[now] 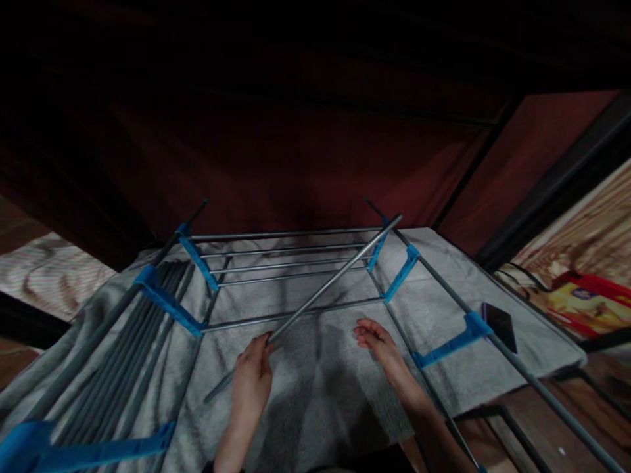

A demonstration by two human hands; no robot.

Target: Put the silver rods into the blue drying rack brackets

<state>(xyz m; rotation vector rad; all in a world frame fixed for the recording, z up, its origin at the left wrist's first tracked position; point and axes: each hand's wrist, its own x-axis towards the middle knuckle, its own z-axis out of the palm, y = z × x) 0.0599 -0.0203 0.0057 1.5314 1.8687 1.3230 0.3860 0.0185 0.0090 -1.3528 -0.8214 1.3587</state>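
A metal drying rack with grey rods and blue plastic brackets lies flat on a grey towel. My left hand is closed around a loose grey rod that runs diagonally up to the right over the rack's cross rods. My right hand hovers just right of it, fingers loosely apart, holding nothing, beside the rack's right rail.
A dark phone lies on the towel's right edge by a blue bracket. Several grey rods lie bundled at left. A red and yellow packet sits far right. A dark red wall rises behind.
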